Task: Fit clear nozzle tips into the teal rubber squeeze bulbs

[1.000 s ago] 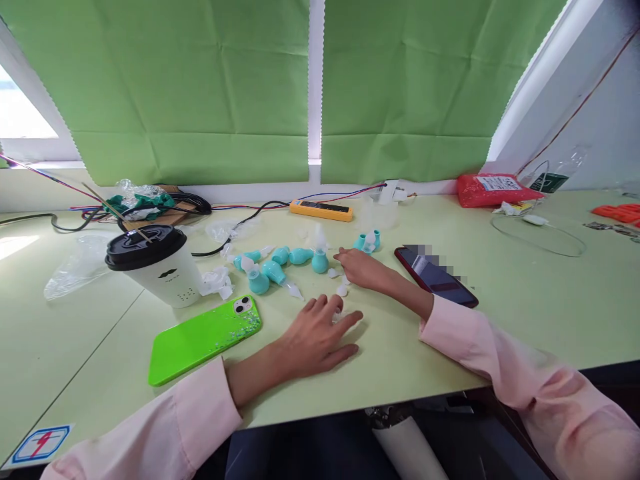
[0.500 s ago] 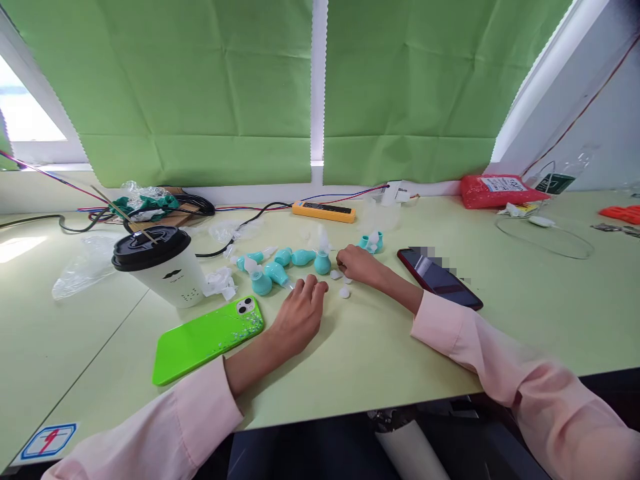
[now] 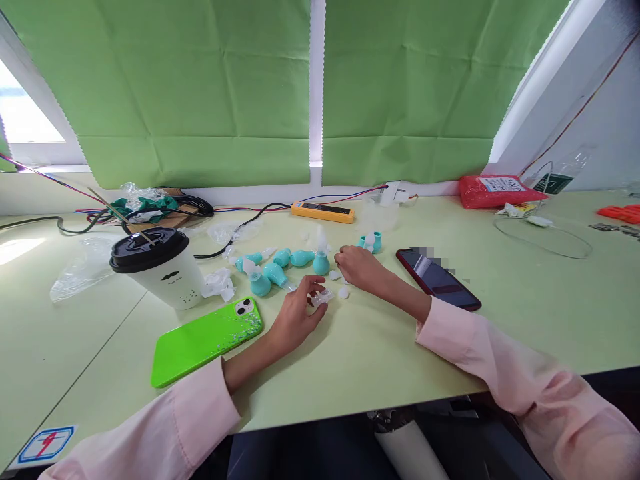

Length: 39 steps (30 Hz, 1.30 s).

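My left hand (image 3: pixel 297 313) is turned on its side, with a small clear plastic piece (image 3: pixel 323 297) between the thumb and fingers. My right hand (image 3: pixel 357 267) is closed with the fingertips pointing down near the table; what they hold, if anything, is hidden. Just below it lie a small white disc (image 3: pixel 343 293) and another white piece (image 3: pixel 335 275). A turquoise bulb with a white tip (image 3: pixel 321 263) stands upright between the hands. Left of it, several turquoise bulbs lie in a group, and one more upright bulb (image 3: pixel 260 285) has a translucent tip. Two turquoise pieces (image 3: pixel 376 241) sit behind my right hand.
A green-cased phone (image 3: pixel 205 343) lies left of my left hand, beside a lidded paper cup (image 3: pixel 173 280) and crumpled tissue (image 3: pixel 219 285). A dark phone (image 3: pixel 440 280) lies right. At the back are a yellow tool (image 3: pixel 323 213), cables and a red package (image 3: pixel 500 192).
My left hand has rolled from palm-down to its side, and the clear plastic piece now shows in its fingers. My right hand stays almost in place.
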Tool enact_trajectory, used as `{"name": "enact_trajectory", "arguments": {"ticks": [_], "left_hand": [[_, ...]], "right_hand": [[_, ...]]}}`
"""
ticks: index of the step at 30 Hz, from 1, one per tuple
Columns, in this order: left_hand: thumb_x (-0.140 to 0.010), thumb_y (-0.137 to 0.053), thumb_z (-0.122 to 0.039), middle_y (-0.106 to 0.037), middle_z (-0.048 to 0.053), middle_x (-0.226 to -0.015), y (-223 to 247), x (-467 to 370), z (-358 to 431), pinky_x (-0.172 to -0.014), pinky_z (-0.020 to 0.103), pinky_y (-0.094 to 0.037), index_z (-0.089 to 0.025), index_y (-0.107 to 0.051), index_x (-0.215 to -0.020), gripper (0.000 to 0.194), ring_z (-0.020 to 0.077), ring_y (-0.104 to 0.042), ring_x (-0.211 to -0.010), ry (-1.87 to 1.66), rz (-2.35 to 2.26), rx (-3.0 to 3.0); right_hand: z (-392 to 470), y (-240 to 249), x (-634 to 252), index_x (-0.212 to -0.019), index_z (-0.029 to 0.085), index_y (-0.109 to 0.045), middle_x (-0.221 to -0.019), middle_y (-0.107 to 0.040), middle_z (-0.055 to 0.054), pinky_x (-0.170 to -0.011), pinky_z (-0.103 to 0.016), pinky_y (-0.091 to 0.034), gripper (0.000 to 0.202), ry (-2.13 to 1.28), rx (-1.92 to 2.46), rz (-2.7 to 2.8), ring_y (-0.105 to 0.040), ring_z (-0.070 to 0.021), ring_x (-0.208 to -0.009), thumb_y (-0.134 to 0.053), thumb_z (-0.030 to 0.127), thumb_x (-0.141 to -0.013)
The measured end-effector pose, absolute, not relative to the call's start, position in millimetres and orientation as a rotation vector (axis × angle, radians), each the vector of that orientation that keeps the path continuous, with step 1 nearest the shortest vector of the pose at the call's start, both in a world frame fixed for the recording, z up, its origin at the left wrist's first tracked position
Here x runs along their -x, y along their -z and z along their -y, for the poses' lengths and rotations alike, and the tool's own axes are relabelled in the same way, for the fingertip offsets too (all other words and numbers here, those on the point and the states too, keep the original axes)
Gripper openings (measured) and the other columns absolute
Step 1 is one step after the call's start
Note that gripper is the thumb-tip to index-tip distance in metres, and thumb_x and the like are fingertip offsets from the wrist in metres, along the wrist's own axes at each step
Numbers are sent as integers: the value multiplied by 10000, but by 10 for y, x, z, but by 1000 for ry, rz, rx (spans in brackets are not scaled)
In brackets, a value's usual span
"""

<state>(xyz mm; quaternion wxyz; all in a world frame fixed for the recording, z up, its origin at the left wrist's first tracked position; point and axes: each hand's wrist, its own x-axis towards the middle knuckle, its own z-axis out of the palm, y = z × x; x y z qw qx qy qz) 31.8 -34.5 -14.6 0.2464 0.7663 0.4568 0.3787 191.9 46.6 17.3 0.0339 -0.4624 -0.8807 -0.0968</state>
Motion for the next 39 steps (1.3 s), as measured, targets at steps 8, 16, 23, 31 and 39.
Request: {"name": "enact_trajectory", "arguments": {"ticks": [8, 16, 23, 31, 39], "left_hand": [[-638, -544, -144, -597, 60, -878, 129, -351, 346, -685, 281, -484, -146, -560, -888, 251, 165, -553, -819, -1145, -1174, -1641], [-640, -601, -200, -607, 76, -867, 129, -360, 362, -693, 312, -482, -126, -584, -888, 259, 182, -552, -815, -1077, -965, -1507], [-678, -584, -266, -579, 55, -851, 109, -333, 361, -697, 348, -505, -133, -562, -964, 316, 152, -550, -758, -1068, -832, -1340], [-685, -578, -258, -580, 68, -926, 112, -337, 362, -750, 295, -468, -156, -536, -974, 310, 169, -524, -905, -1194, -995, -1524], [-632, -607, -279, -590, 24, -677, 99, -392, 477, -503, 251, -483, -133, -567, -799, 225, 111, -545, -535, -1058, -1160, -1543]], "right_hand": [[-16, -174, -2054, -755, 135, -622, -735, -596, -41, -548, -235, -473, 102, -700, 939, 2095, -562, -125, -645, -553, 176, -691], [168, -47, -2009, -681, 154, -664, -637, -597, 11, -526, -256, -516, 149, -1407, 865, 1557, -550, -86, -517, -690, 214, -547], [103, 39, -2064, -708, 143, -666, -625, -635, 4, -599, -264, -530, 188, -1551, 897, 1396, -597, -104, -552, -706, 202, -534], [173, -52, -2049, -760, 136, -657, -602, -635, -8, -611, -313, -531, 239, -1537, 913, 1438, -606, -128, -575, -701, 238, -548], [216, -7, -2037, -728, 212, -680, -687, -651, -17, -623, -288, -489, 138, -1021, 759, 1748, -574, -131, -650, -671, 181, -594]]}}
